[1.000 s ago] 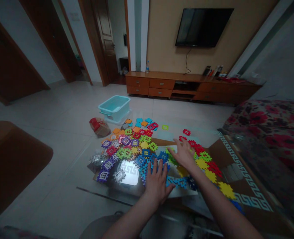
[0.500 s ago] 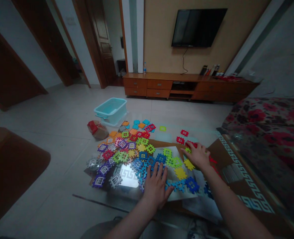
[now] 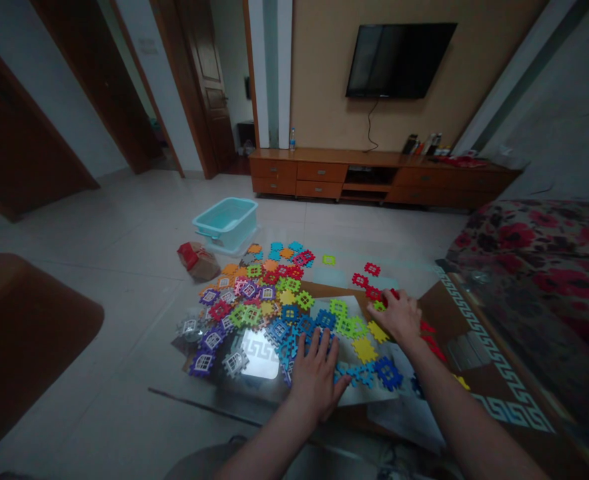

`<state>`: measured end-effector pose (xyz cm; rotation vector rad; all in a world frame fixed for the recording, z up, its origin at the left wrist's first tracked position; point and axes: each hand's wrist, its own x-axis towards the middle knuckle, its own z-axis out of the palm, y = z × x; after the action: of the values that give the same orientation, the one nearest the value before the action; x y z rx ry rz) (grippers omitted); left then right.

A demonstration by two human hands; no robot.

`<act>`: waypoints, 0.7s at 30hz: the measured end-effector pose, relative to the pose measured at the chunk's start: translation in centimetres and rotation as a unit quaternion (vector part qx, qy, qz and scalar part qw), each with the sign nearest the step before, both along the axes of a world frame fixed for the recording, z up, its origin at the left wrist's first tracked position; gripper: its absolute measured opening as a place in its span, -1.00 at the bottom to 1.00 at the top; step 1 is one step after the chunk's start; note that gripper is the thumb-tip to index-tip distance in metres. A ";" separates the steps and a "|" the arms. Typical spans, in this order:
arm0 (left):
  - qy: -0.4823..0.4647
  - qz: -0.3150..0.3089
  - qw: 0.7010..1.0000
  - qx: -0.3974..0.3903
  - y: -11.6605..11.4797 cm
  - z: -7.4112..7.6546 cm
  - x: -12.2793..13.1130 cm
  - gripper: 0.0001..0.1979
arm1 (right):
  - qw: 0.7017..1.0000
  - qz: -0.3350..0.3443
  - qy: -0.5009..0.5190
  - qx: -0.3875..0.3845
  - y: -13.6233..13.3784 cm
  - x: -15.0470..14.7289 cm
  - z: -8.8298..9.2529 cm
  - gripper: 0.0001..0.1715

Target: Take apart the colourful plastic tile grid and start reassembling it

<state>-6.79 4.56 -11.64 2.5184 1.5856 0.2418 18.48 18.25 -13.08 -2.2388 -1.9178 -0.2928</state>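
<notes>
At centre-left of the frame, a paper bag [image 3: 200, 264] lies near a teal bin [image 3: 224, 223]. Rightward, purple window pieces [image 3: 213, 339] give way, at centre, to blue pieces [image 3: 290, 315], all spread on a glass-topped table [image 3: 518, 415]. The left hand [image 3: 315, 373], lower centre, rests flat and open over the blue pieces, grasping none that I can see. Right of centre, the right hand [image 3: 397, 317] curves over red pieces [image 3: 373, 293]; whether it grips one I cannot tell. Yellow pieces [image 3: 364, 349] lie between the hands.

Hazard: the pieces overlap loosely on smooth glass, so a sideways push could scatter them or send those at lower left over the edge; a lowered right forearm could drag others along.

Lettering: marks on the television [image 3: 400, 61], upper right, are too small to read; the bag's red print is illegible.
</notes>
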 end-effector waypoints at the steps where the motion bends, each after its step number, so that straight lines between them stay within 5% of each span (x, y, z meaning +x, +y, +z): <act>1: -0.002 0.001 1.000 0.001 0.0 0.0 0.0 -0.30 | 1.000 0.005 -0.005 0.001 0.0 0.0 0.0 -0.45; 14: -0.014 -0.002 1.000 -0.013 0.0 1.5 -0.4 -0.30 | 0.997 0.031 0.041 0.053 0.2 -0.8 0.6 -0.74; 18: -0.024 -0.007 1.000 -0.015 -0.1 1.8 -0.3 -0.33 | 0.988 0.061 0.096 0.105 1.3 -5.3 3.0 -0.74; 21: -0.039 -0.006 0.999 -0.021 -0.2 1.5 -0.2 -0.29 | 0.969 0.170 0.152 0.096 1.7 -12.2 5.1 -0.75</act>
<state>-6.99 4.41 -10.16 2.4544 1.5306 0.2967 6.30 19.99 -8.02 -1.6840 -1.9613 -0.0744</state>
